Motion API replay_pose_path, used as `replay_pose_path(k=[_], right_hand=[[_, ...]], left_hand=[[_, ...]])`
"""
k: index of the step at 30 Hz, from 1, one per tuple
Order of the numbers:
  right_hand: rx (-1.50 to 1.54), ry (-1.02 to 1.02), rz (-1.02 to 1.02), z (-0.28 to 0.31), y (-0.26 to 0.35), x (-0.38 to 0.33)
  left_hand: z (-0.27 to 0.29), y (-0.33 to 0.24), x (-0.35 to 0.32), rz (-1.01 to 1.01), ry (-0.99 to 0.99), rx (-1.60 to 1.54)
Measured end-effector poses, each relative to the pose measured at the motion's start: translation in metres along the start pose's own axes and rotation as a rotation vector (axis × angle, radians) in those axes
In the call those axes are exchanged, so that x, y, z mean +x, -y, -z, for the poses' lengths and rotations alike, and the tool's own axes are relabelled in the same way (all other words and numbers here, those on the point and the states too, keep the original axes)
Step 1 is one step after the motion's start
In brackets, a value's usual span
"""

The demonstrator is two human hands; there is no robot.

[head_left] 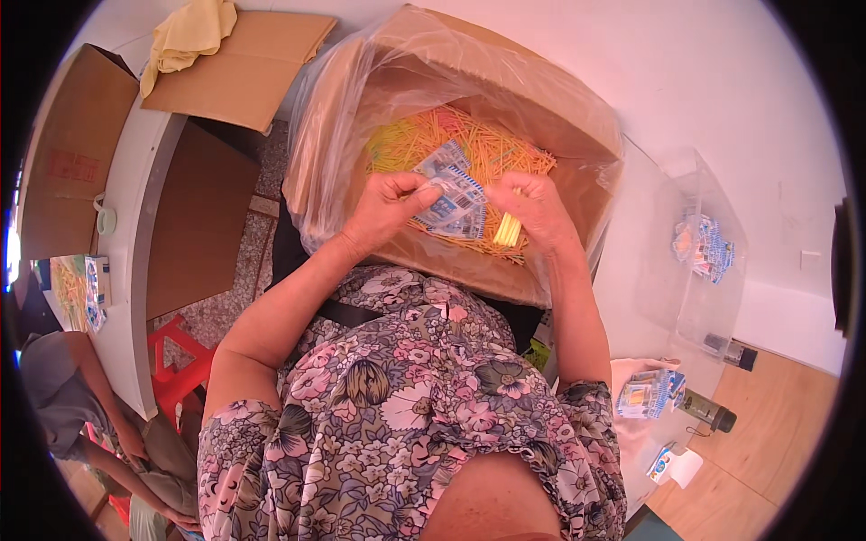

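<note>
My left hand (388,209) pinches a small clear plastic packet (454,197) with blue print between thumb and fingers. A bunch of short, thin yellow sticks (508,231) hangs from my closed right hand (534,204), just right of the packet. Both hands are over a large cardboard box (541,113) lined with clear plastic film (316,117). Loose thin sticks (487,135) in orange, yellow and pink cover the inside of the box. More blue-printed packets (440,159) lie on the sticks, partly hidden behind the one I hold.
At right stands a clear plastic bin (713,316) with packets inside. Nearby are filled packets (645,394) on a pink cloth and a dark bottle (708,410). To the left are a white table (135,270), a cardboard flap, a yellow cloth (188,36), a red stool (180,361) and a seated person.
</note>
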State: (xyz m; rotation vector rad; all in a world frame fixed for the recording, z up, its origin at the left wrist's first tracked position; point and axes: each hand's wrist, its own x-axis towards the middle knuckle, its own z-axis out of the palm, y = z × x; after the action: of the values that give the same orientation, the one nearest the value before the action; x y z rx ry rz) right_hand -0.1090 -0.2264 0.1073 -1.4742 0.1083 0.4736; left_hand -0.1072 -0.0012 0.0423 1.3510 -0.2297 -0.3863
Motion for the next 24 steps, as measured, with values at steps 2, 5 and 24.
replay_pose_path(k=[2, 5, 24], right_hand=[[-0.576, 0.144, 0.102, 0.002, 0.006, -0.001], [-0.655, 0.131, 0.001, 0.005, -0.010, 0.001], [-0.239, 0.055, 0.134, -0.007, -0.010, -0.010]], left_hand=[[0.001, 0.001, 0.000, 0.002, 0.013, 0.001], [0.000, 0.002, 0.001, 0.020, 0.000, -0.044], [0.003, -0.002, 0.005, 0.195, 0.044, -0.135]])
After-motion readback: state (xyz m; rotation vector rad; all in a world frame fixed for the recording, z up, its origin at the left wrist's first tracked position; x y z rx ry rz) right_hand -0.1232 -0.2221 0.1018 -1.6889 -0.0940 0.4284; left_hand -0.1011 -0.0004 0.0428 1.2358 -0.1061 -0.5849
